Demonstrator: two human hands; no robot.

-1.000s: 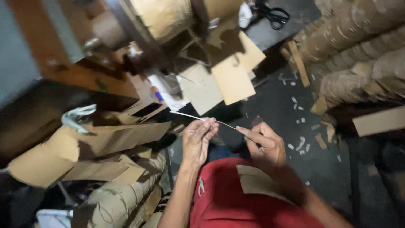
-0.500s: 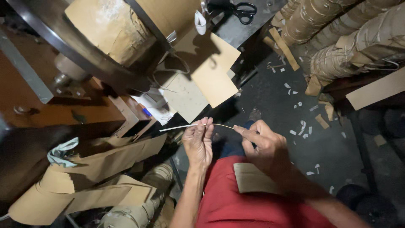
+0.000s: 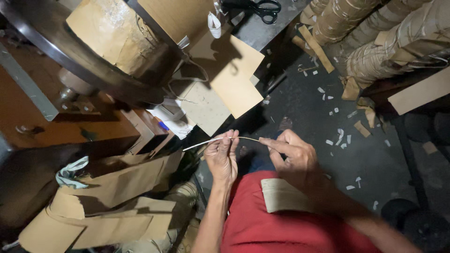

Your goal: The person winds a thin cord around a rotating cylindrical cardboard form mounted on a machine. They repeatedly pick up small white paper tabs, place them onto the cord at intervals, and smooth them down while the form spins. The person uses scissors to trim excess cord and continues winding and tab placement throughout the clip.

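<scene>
My left hand [image 3: 222,157] and my right hand [image 3: 292,159] pinch a thin white strip [image 3: 213,140] between them, just above my lap. The strip runs from the right fingertips through the left fingers, and its free end sticks out to the left. Both hands hover over my red garment [image 3: 262,225], where a folded piece of tan paper [image 3: 283,195] lies.
A large round machine part wrapped in brown paper [image 3: 112,33] sits upper left. Brown paper sheets [image 3: 236,84] lie beyond the hands, with scissors [image 3: 262,8] at top. Paper-wrapped coils [image 3: 375,42] are stacked upper right. Torn brown paper [image 3: 103,201] is piled lower left. White scraps [image 3: 335,111] litter the dark floor.
The view has shifted, so the round machine part now fills more of the upper left. Both hands keep their hold on the strip and stay close together over the lap.
</scene>
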